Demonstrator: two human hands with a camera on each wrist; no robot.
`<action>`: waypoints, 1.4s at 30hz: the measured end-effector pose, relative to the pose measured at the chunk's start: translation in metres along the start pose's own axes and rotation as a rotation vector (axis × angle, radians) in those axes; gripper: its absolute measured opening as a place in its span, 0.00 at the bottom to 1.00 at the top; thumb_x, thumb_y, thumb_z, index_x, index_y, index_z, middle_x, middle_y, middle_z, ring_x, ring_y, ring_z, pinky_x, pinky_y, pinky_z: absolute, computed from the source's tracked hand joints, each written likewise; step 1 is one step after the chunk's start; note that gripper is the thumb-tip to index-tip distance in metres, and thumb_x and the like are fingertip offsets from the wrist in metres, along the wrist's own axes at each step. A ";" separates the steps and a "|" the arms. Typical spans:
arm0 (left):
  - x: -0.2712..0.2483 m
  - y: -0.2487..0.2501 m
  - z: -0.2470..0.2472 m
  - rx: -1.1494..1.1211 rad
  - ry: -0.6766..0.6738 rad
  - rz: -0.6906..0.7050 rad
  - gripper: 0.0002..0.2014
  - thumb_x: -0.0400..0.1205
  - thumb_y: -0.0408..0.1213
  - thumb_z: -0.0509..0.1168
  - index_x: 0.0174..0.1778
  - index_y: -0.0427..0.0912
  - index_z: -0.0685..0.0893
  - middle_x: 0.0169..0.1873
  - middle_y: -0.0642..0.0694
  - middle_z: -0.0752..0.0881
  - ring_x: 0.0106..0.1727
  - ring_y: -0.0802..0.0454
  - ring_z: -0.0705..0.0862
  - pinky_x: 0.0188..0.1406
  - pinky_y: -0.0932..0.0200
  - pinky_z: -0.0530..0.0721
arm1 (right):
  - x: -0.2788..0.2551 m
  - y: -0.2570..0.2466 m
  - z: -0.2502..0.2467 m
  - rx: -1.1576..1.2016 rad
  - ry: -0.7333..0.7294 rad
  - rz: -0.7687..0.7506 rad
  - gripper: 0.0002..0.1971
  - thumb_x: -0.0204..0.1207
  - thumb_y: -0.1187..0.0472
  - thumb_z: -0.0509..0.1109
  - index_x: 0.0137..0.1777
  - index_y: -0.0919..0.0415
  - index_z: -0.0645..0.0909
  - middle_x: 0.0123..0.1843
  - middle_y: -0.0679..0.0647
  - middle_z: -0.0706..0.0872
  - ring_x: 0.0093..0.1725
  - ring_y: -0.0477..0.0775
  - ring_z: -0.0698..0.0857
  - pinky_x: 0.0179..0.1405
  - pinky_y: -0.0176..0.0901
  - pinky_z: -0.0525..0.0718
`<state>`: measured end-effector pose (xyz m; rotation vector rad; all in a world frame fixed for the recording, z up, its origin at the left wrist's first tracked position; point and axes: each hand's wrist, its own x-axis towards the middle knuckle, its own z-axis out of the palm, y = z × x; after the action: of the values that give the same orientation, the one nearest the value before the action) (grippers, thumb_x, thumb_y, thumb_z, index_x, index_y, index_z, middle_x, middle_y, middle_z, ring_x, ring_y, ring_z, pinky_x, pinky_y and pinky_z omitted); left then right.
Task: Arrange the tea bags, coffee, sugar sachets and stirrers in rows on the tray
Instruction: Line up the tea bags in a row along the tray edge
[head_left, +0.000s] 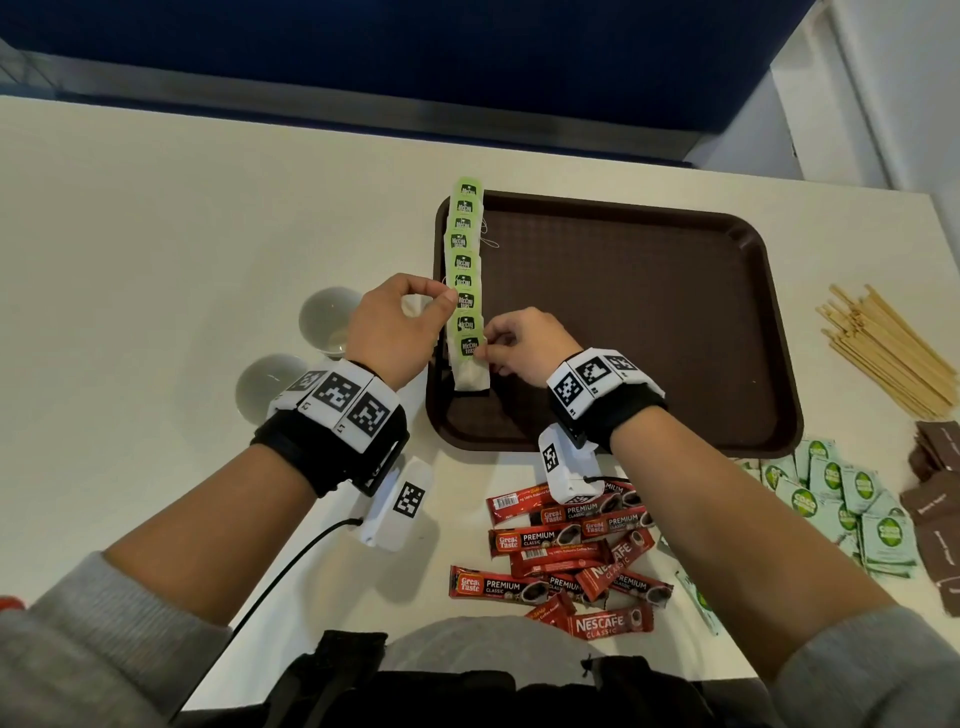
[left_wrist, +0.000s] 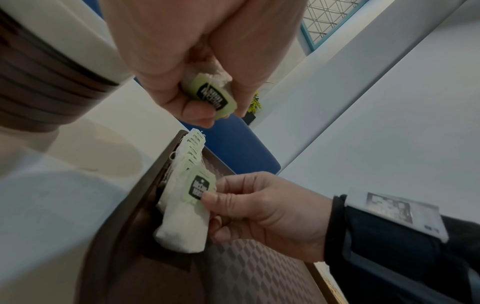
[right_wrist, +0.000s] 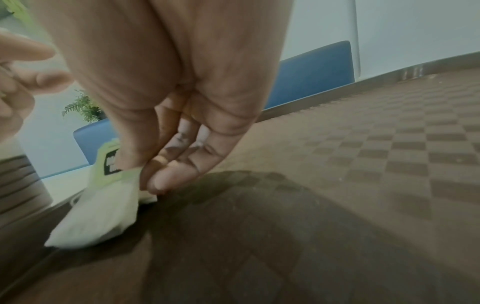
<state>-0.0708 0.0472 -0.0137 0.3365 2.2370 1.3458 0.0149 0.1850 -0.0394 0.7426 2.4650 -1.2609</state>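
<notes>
- A person's right hand (head_left: 519, 345) pinches the green tag of the nearest white tea bag (head_left: 470, 370), which lies at the near end of an overlapping row of green-tagged tea bags (head_left: 464, 260) along the 9 o'clock edge of a brown rectangular plastic tray (head_left: 675, 332).
- The left hand (head_left: 395, 325) has its grip closed on another green-tagged tea bag (left_wrist: 211, 96), just beside the row.
- Red coffee sachets (head_left: 566, 561) lie loose on the cream tabletop (head_left: 182, 234) at 6 o'clock of the tray; wooden stirrers (head_left: 883, 348) and green sugar sachets (head_left: 841, 499) lie at 3 to 4 o'clock.

Beside the fingers (right_wrist: 166, 176), a soft white paper tea bag (right_wrist: 98, 216) lies on the matt, checker-textured brown plastic tray (right_wrist: 363, 164).
</notes>
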 end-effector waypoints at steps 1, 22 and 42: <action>-0.001 0.000 0.000 0.000 0.000 0.001 0.06 0.78 0.48 0.69 0.37 0.57 0.80 0.34 0.55 0.83 0.40 0.51 0.82 0.43 0.56 0.79 | -0.001 0.000 0.001 0.000 0.022 0.006 0.05 0.75 0.60 0.73 0.48 0.61 0.85 0.40 0.59 0.90 0.37 0.53 0.88 0.44 0.38 0.86; -0.003 0.002 -0.001 0.007 0.004 -0.022 0.05 0.79 0.48 0.68 0.42 0.52 0.81 0.37 0.52 0.84 0.38 0.52 0.82 0.46 0.53 0.83 | 0.000 -0.005 0.015 0.113 0.180 0.110 0.20 0.66 0.67 0.78 0.57 0.60 0.78 0.40 0.55 0.85 0.40 0.49 0.85 0.44 0.42 0.86; -0.010 0.005 0.003 -0.032 -0.193 -0.068 0.30 0.74 0.30 0.72 0.71 0.44 0.70 0.43 0.49 0.82 0.44 0.54 0.83 0.54 0.55 0.83 | -0.001 -0.029 -0.011 0.406 0.166 -0.090 0.09 0.74 0.49 0.72 0.43 0.53 0.87 0.41 0.56 0.89 0.40 0.53 0.88 0.47 0.54 0.90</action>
<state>-0.0611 0.0478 -0.0077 0.3594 2.0480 1.2573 -0.0007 0.1798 -0.0129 0.8702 2.4163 -1.8344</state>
